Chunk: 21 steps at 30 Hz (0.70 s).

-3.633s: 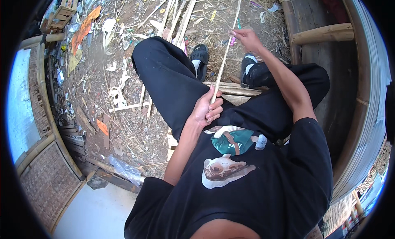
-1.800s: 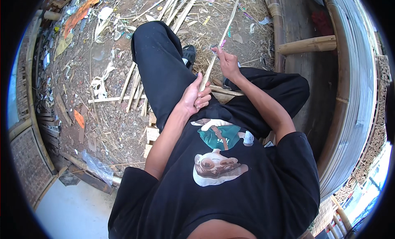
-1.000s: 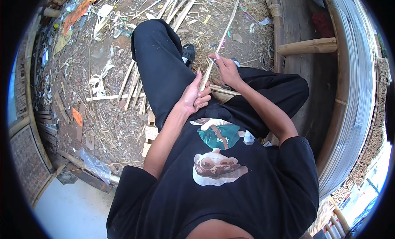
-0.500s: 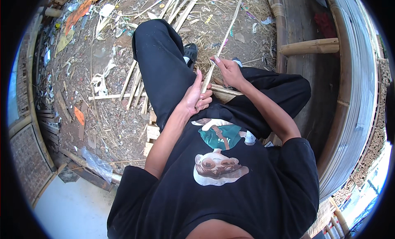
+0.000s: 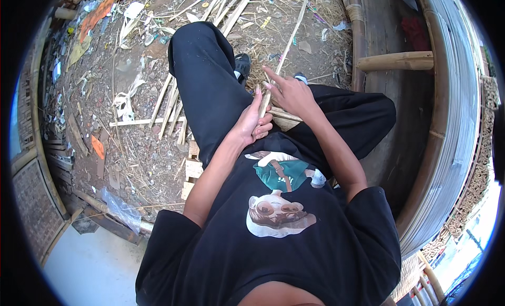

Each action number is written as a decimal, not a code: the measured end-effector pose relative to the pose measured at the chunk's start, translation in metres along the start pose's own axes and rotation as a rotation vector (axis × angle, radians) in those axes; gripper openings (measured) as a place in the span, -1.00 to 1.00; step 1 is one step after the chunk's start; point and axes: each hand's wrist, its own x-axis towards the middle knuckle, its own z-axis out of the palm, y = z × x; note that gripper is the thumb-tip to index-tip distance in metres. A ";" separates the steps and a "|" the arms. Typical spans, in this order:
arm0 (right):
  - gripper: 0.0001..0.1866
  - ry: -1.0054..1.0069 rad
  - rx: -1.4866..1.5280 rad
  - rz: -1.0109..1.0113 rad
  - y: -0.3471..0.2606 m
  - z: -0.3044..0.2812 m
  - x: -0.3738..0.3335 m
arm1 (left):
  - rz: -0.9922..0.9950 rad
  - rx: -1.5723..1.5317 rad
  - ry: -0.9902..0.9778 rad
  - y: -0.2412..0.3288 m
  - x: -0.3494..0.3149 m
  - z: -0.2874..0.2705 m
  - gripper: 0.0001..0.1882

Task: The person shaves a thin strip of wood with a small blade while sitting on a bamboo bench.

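Observation:
A long, thin pale bamboo strip [image 5: 293, 36] slants from my lap up toward the ground beyond my feet. Its near end is in my left hand [image 5: 251, 123], fingers curled around it and thumb pointing up along it. My right hand [image 5: 294, 97] lies over the strip just beyond the left thumb. The right index finger stretches across the strip and the thumb presses by it; the other right fingers are tucked out of sight. Beneath the hands, between my thighs, rests a wider split bamboo piece [image 5: 285, 118].
Split bamboo strips [image 5: 169, 107] lie left of my leg, with more strips [image 5: 231, 14] farther ahead. Litter and a clear plastic bag [image 5: 121, 208] are scattered on the ground. A bamboo frame with a crossbar [image 5: 397, 61] runs along my right side. A woven panel [image 5: 39, 201] stands at left.
My right hand has slid down the strip, closer to my left hand, and its index finger is now stretched out. The left hand keeps its hold, nearly unmoved.

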 end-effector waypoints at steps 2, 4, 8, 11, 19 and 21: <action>-0.52 -0.026 0.013 0.046 -0.009 0.000 0.001 | 0.004 0.003 -0.006 0.000 0.001 0.000 -0.42; -0.49 0.050 0.085 0.119 -0.010 0.011 0.004 | 0.004 0.002 0.000 0.000 0.001 -0.002 -0.42; -0.44 0.102 0.124 0.179 -0.002 0.031 0.013 | 0.001 0.012 0.010 -0.002 0.004 -0.003 -0.43; -0.43 0.066 0.299 0.282 -0.004 0.034 0.012 | 0.012 0.026 0.011 -0.004 0.006 -0.004 -0.43; -0.45 0.095 0.493 0.322 -0.007 0.040 0.005 | 0.019 0.071 0.072 -0.005 0.002 0.002 -0.39; -0.45 0.122 0.511 0.291 -0.004 0.046 0.004 | 0.015 0.088 0.082 -0.005 0.003 0.002 -0.37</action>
